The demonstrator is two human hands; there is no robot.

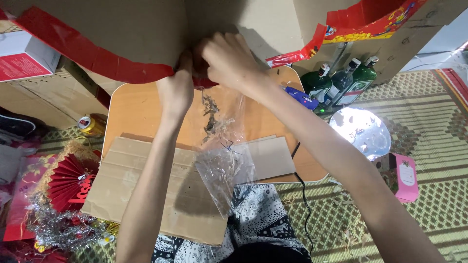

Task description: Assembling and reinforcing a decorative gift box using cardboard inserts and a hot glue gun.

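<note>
A large cardboard piece [146,29] with a red paper edge [97,58] fills the top of the head view. My left hand [176,87] pinches its red lower edge. My right hand [226,58] presses on the same spot from the right, fingers bent. A clear plastic bag [225,160] with dried bits inside hangs down from between the two hands, over a low wooden table [131,112]. Which hand holds the bag is hidden.
A flat cardboard sheet [131,195] lies on the table's near side. A blue glue gun [300,97] with a black cord [304,204] rests at the right. Green bottles [341,80], a gold can [91,125], a red paper fan [68,182], silver tinsel [58,226], a pink box [405,178] sit around on a woven mat [429,126].
</note>
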